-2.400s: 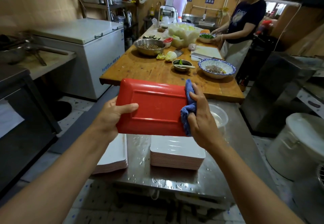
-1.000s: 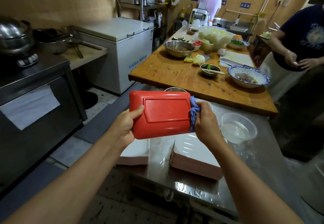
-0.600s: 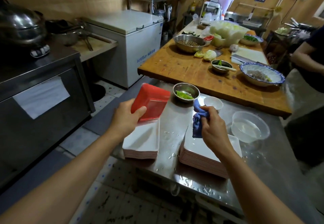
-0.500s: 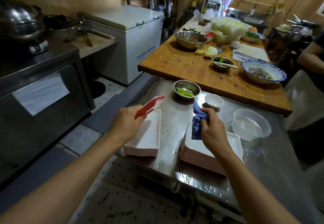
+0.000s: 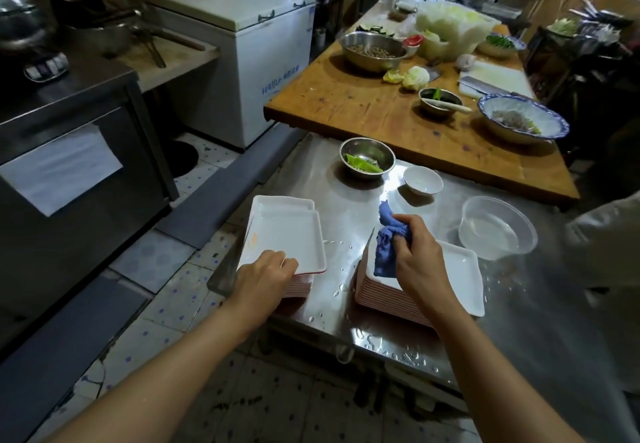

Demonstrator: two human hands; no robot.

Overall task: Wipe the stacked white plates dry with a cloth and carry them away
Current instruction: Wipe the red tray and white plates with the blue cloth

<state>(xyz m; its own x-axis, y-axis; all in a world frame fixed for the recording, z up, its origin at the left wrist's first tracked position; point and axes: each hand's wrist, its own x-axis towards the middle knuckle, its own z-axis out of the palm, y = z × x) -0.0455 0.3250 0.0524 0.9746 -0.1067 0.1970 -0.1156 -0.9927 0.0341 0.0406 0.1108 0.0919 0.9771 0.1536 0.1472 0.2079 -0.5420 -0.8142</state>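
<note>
Two stacks of rectangular plates, white inside and red underneath, stand on the wet steel table point(image 5: 346, 221). The left stack point(image 5: 284, 238) sits at the table's left edge; my left hand point(image 5: 265, 274) holds the near edge of its top plate, which lies slightly askew on the pile. The right stack point(image 5: 457, 276) lies under my right hand point(image 5: 417, 255), which grips a bunched blue cloth point(image 5: 386, 238) just above the stack's left end. My right forearm hides part of that stack.
A steel bowl of greens point(image 5: 367, 158), a small white bowl point(image 5: 422, 179) and a clear plastic bowl point(image 5: 497, 226) stand further back on the steel table. Beyond is a wooden table point(image 5: 346, 103) with food bowls. A white chest freezer point(image 5: 256, 47) and dark steel cabinet point(image 5: 69, 151) line the left.
My left hand has turned the red-backed plate white side up and laid it on the left stack. My right hand, with the cloth, has come down over the right stack.
</note>
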